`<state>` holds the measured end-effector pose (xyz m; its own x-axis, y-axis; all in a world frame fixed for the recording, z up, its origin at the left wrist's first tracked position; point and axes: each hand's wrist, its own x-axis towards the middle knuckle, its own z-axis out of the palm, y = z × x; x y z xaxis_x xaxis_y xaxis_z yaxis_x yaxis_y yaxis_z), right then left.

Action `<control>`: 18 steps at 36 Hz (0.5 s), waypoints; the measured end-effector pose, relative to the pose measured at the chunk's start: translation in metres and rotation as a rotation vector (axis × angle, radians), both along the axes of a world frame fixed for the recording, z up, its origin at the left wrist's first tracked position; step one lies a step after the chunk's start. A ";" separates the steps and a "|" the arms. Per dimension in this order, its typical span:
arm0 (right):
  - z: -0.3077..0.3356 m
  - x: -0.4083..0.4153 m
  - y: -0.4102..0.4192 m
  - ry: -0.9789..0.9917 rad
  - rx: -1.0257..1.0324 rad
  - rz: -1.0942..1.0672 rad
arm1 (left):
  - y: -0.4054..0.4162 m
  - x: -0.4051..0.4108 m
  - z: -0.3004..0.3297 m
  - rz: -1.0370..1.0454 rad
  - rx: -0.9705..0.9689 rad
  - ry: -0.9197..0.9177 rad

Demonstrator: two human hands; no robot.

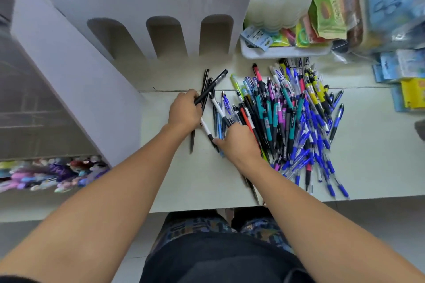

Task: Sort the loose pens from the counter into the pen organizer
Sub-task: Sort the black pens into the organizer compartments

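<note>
Left hand (184, 109): fingers curled around a small bunch of black pens (207, 89), tips fanning up and away, tails trailing down past the wrist. A firm gathering hold.

Right hand (239, 142): fingers bent down into the near edge of the pile, thumb against a white-and-black pen (208, 132). Seen from the back of the hand, so I cannot tell whether anything is actually pinched or only being raked aside.

Pile of pens (299, 119): large, mixed, blue and teal mostly, some purple, yellow, red. Spread across the counter (372, 156) to the right of both hands, a few reaching the front edge.

White organizer (161, 37): stands behind the hands, three arched slots facing out. All three look empty from here, though the insides are shadowed.

My reading: early stage. Only the black ones have been picked out, none slotted; nearly the whole heap remains.
</note>
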<state>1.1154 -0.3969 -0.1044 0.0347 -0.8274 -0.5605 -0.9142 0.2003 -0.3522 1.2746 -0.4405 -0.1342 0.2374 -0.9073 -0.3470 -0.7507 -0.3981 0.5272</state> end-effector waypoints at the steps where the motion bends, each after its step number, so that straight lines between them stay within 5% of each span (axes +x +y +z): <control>1: 0.004 -0.002 0.002 0.002 -0.009 0.020 | 0.005 -0.001 0.000 0.020 -0.005 0.017; 6: 0.023 -0.014 -0.008 -0.024 -0.197 0.012 | 0.019 -0.008 0.005 0.177 -0.051 0.091; 15: 0.019 -0.014 -0.023 0.029 -0.116 0.048 | 0.062 0.002 0.022 0.334 -0.203 0.029; 18: 0.019 -0.012 -0.018 0.061 -0.117 0.083 | 0.089 0.013 0.012 0.315 -0.063 -0.037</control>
